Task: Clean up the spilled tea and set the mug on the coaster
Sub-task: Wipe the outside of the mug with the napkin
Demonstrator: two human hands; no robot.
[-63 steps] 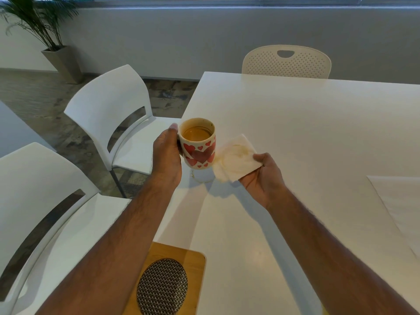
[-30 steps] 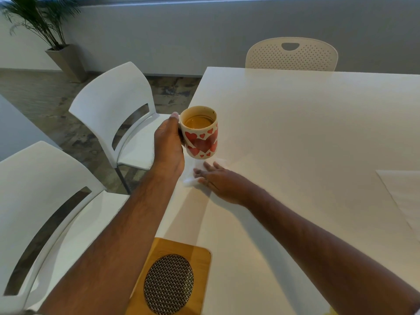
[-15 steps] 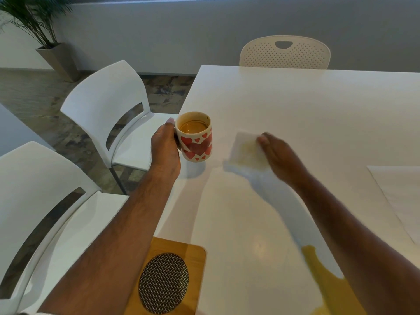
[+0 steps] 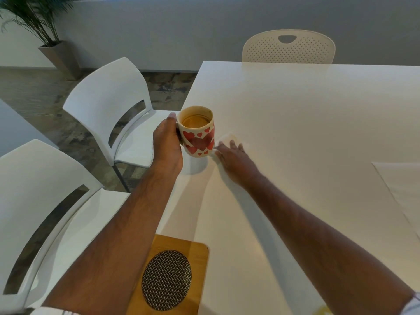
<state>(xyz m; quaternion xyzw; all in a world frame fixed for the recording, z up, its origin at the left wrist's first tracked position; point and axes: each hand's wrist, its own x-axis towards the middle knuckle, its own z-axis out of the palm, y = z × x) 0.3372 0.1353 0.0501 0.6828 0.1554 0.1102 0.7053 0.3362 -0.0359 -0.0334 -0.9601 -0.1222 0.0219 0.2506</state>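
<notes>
Wiping: a napkin (image 4: 229,139) is pressed flat on the table (image 4: 306,123) under the right hand (image 4: 234,159), fingers straight and spread over it rather than curled round it; this is judged to be the mopping step, since flat pressure lets the paper take up liquid.
Mug: the mug (image 4: 197,131) is gripped by the left hand (image 4: 168,146), fingers wrapped round the handle side, thumb near the rim; it appears to be held just off the table, a shadow showing beneath it, probably so that the spot under and beside it can be reached.
Contents: tea is seen inside, fairly high, so the mug is kept upright; a tilt would likely spill more.
Spill: no wet patch can be made out beside the napkin; whether any is left under it cannot be told.
Coaster: a wooden coaster (image 4: 181,248) with a dark mesh oval lies near the table's near edge, well apart from the mug and bare; the setting-down is judged not yet done.
Surface: white, smooth, faintly glossy; a pale sheet (image 4: 402,185) lies at the right edge.
Room: white chairs (image 4: 106,103) stand on the left, a perforated chair (image 4: 288,47) at the far end, a potted plant (image 4: 45,26) in the corner against a grey wall.
</notes>
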